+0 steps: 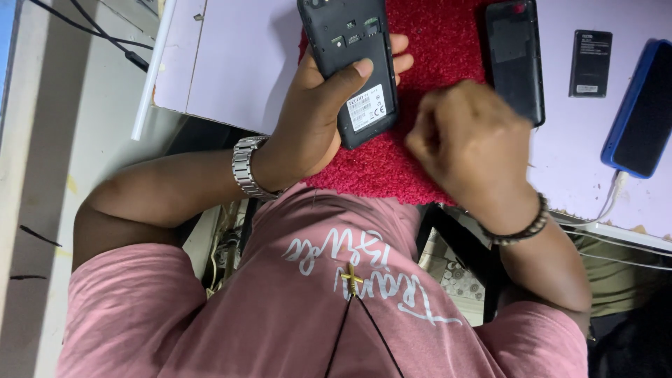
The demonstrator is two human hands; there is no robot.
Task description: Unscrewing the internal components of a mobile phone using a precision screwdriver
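Left hand: the left hand (329, 105) wraps around a black phone (353, 63) with its back cover off, thumb pressed across the open back, fingers curled behind the far edge.
Phone: held just above the red mat (434, 42), inner side facing up, a white label near its lower end.
Long axis: the phone runs from the top edge of the view down toward the person, tilted slightly to the right.
Right hand: the right hand (469, 143) is curled into a loose fist, knuckles up; whether it pinches anything cannot be told.
Relation: the phone lies just left of the right hand, its lower corner near the knuckles but apart from them; the left hand alone grips it.
Nearby: a black back cover (516, 59) lies on the mat past the right hand; a black battery (590, 61) and a blue-cased phone (640, 112) rest on the pale desk (231, 63).
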